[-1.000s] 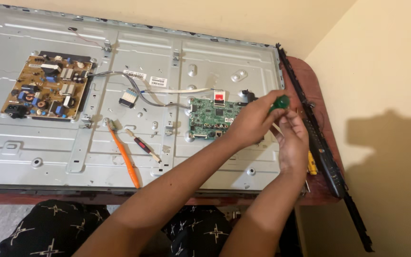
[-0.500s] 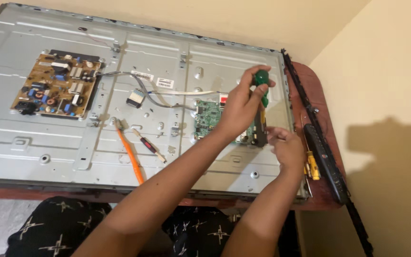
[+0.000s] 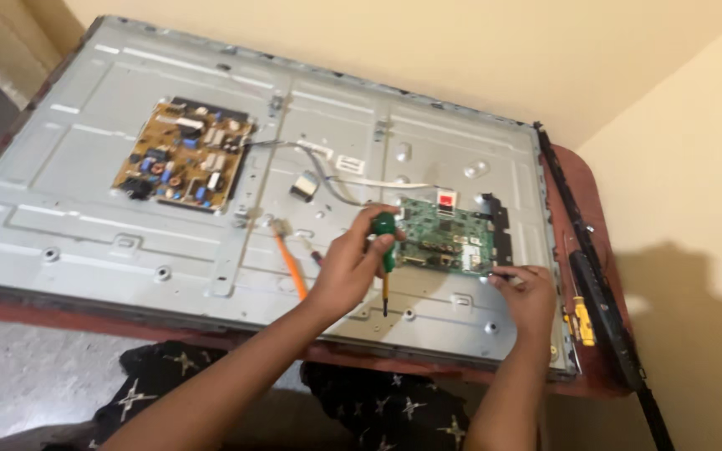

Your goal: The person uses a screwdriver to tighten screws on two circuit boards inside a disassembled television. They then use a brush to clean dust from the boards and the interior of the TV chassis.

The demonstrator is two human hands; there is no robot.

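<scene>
On the grey metal back panel of the flat screen (image 3: 211, 225), your left hand (image 3: 351, 266) is closed around a green-handled screwdriver (image 3: 385, 250), its shaft pointing down at the panel just left of the green circuit board (image 3: 444, 238). Your right hand (image 3: 528, 292) pinches the board's lower right corner with curled fingers. An orange-handled tool (image 3: 291, 266) lies just left of your left hand.

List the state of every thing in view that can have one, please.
Left hand: closed around the green screwdriver, tip pointing down.
Right hand: fingertips at green circuit board corner.
Television back panel: lying flat, cover off.
Orange tool: lying unused.
</scene>
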